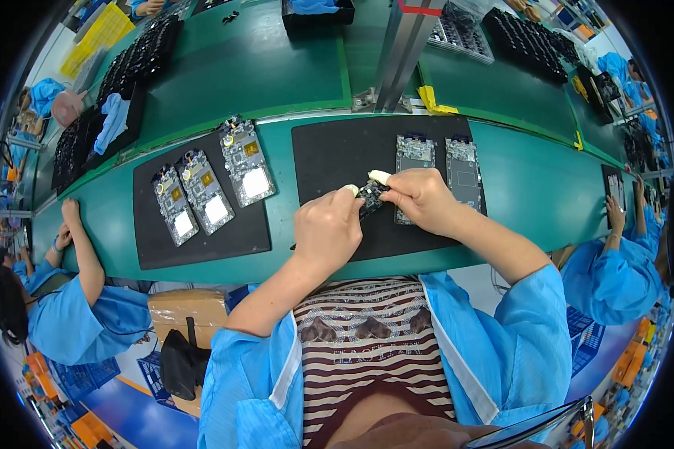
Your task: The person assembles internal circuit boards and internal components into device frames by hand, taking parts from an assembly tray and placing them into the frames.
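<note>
Over the black mat [329, 150], my left hand [328, 227] and my right hand [424, 199] meet, each with pinched fingers. Between them they grip a small dark electronic part [371, 197], partly hidden by the fingertips. White finger covers show on both hands. Just right of the part, one phone circuit board [415, 153] lies partly behind my right hand and wrist. A second phone circuit board [464, 176] lies farther right. The tip of a thin dark thing shows below my left hand; its kind is unclear.
On a second black mat [225, 247] at left lie three phone board assemblies [208, 198] with white squares. A metal post [401, 60] rises behind the mats. Black trays [141, 60] stand on the green bench beyond. Co-workers in blue sit left and right.
</note>
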A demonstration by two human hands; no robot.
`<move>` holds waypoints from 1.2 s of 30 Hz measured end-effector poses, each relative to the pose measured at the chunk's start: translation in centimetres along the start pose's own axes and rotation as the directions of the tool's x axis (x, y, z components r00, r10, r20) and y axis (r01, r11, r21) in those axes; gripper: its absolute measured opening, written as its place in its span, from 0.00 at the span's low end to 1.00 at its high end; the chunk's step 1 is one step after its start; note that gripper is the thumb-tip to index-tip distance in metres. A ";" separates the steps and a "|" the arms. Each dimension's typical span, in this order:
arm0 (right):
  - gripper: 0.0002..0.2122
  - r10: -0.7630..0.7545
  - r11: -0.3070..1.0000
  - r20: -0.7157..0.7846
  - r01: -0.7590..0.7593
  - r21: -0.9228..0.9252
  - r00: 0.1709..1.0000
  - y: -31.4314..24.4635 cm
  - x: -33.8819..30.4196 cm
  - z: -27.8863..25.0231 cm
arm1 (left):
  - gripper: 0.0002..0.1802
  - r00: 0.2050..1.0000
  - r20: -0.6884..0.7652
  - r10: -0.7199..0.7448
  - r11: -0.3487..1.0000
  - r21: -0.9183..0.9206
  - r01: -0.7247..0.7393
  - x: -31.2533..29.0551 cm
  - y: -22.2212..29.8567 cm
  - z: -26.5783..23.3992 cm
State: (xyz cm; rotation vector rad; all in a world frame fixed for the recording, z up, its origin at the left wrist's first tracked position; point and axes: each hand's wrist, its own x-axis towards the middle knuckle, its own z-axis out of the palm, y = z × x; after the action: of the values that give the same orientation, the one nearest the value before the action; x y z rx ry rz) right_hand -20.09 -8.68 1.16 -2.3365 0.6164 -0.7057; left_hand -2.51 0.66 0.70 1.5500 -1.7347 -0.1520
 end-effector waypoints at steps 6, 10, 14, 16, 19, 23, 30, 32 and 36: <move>0.07 -0.102 0.995 0.004 0.102 -0.012 0.995 0.3 -0.2 0.0 | 0.10 0.999 0.002 0.033 0.999 0.007 -0.033 -0.1 0.1 0.1; 0.08 -0.142 0.989 -0.008 0.142 -0.029 0.990 0.4 -0.3 0.2 | 0.10 0.998 0.000 0.057 0.998 0.005 -0.057 -0.2 0.2 0.3; 0.08 -0.104 0.993 0.004 0.104 -0.053 0.995 1.2 -0.5 0.3 | 0.09 0.998 0.025 0.066 0.998 0.008 -0.066 0.2 -0.2 0.9; 0.09 -0.074 0.996 0.044 0.077 -0.054 0.996 1.0 -0.4 -0.1 | 0.08 0.996 0.022 0.084 0.996 0.023 -0.084 0.3 -0.2 0.5; 0.11 0.057 0.998 0.108 -0.054 -0.035 0.993 1.0 0.5 -0.8 | 0.06 0.997 0.083 0.004 1.000 0.000 -0.004 1.2 -0.8 0.8; 0.24 0.329 0.932 -0.032 -0.319 0.172 0.944 1.5 0.9 -1.8 | 0.08 0.939 0.221 -0.264 0.891 -0.316 0.325 2.7 -2.7 2.2; 0.22 0.300 0.950 -0.196 -0.275 0.146 0.934 -1.3 -2.0 -0.1 | 0.27 0.923 0.171 -0.346 0.892 -0.245 0.380 0.8 -5.1 4.0; 0.20 0.189 0.982 -0.142 -0.191 -0.003 0.972 -2.0 -3.1 1.6 | 0.31 0.951 -0.038 -0.307 0.940 0.144 0.309 0.0 -4.8 3.5; 0.17 -0.097 0.992 -0.121 0.086 -0.097 0.988 -2.7 -3.4 5.5 | 0.32 0.899 0.105 -0.425 0.895 -0.102 0.435 -1.1 -5.3 2.5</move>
State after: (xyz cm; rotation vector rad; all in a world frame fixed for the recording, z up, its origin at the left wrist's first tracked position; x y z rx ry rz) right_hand -18.61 -2.58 -1.83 -2.4318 0.6107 -0.8892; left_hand 0.06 -0.67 -4.50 1.8350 -1.3842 -0.5414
